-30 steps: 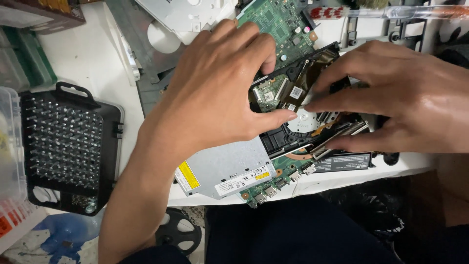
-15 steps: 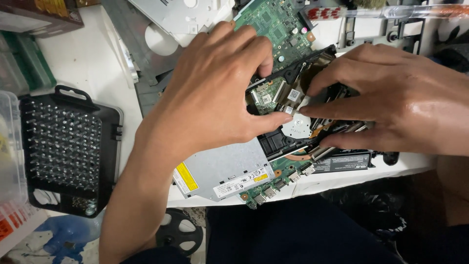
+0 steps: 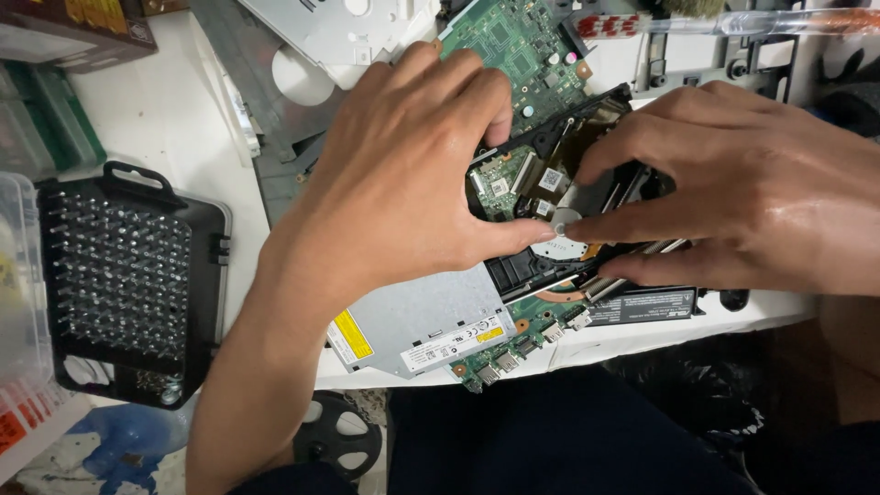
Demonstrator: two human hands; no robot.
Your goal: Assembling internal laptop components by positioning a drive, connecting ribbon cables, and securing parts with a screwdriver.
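Both hands were pinched in on the same spot: the left hand [image 3: 403, 183] had its thumb tip pressed against a small round silver hub on the black cooling fan assembly [image 3: 559, 240], and the right hand [image 3: 733, 192] closed thumb and forefinger on that same fan from the other side. So neither hand was loose, both gripping the fan. It sat on the green laptop motherboard [image 3: 522, 41] near the front edge of the white desk [image 3: 137, 119], partly over a flat grey metal optical drive [image 3: 422, 321] that poked past that edge. Looked to me like teardown was well along, since the board was already out of its shell and bare metal panels lay at the back. The fan was still seated, copper pipe attached. A black tray of screwdriver bits [image 3: 124, 275] lay open at the left edge.
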